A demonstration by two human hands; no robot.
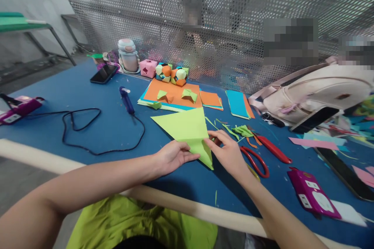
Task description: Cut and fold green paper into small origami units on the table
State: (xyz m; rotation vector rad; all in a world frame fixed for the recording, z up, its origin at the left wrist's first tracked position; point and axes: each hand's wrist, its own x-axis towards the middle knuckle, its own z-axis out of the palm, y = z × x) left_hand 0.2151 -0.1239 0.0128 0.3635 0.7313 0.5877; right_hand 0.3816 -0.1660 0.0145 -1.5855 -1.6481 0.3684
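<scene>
A sheet of lime-green paper [187,126], creased and partly folded, is held in both hands just above the blue table near its front edge. My left hand [172,157] grips its lower left side, thumb on top and fingers stretched under the edge. On the right side, my right hand [224,149] pinches the paper's edge between thumb and fingers. One pointed corner hangs down between the hands. Beyond the paper lies a stack of orange, blue and green sheets [172,89] with small folded green and orange pieces on it. Red-handled scissors [258,163] lie beside my right hand.
A glue gun [126,101] with a looping black cord lies left. Folded paper balls [171,74], a pink paper cube [148,68] and a bottle [128,56] stand along the mesh panel. A red cutter [274,149], purple power strip [314,192] and pale backpack [315,89] are right.
</scene>
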